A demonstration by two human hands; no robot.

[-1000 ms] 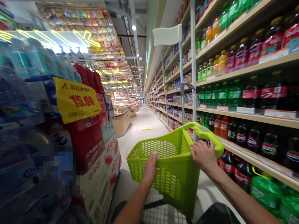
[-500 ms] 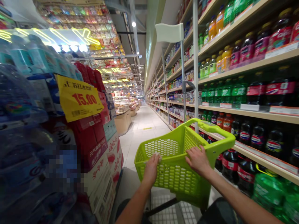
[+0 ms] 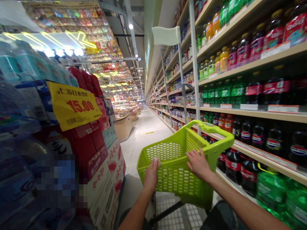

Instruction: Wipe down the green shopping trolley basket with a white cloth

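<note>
A lime-green shopping cart [image 3: 185,179] with a perforated basket stands before me, turned sideways with its handle to the right. My left hand [image 3: 151,175] is closed on a crumpled white wipe [image 3: 157,161], held against the basket's near rim close to the left corner. Whether it is cloth or paper, I cannot tell. My right hand [image 3: 198,163] grips the same rim farther right, fingers hooked over the edge and thumb side inward. The visible part of the basket's inside shows no goods.
Shelves of soda bottles [image 3: 254,86] line the right side. On the left rises a stack of drink cartons [image 3: 105,166] with a yellow price sign [image 3: 74,106]. A pole with a pale sign board [image 3: 166,35] stands beyond the cart. The tiled aisle [image 3: 144,123] runs ahead.
The view has shifted slightly, so cart and shelves sit farther left. My left hand with the wipe has slid a little left along the rim. My right hand keeps its place on the cart.
</note>
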